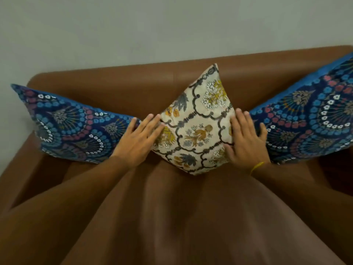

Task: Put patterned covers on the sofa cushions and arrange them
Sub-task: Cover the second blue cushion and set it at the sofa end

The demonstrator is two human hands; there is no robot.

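Observation:
A cream cushion (198, 121) with a grey and yellow flower pattern stands on one corner against the brown sofa back (118, 83). My left hand (139, 138) lies flat on its left edge, fingers spread. Flat against its right edge rests my right hand (246, 138), which has a yellow thread at the wrist. Neither hand grips the fabric. A blue patterned cushion (72, 125) leans at the left end of the sofa, and a second blue patterned cushion (313, 119) leans at the right end.
The sofa seat (177, 217) stretches toward me below the cushions. A sofa armrest (21, 173) rises at the left. A pale wall (152, 25) stands behind the sofa.

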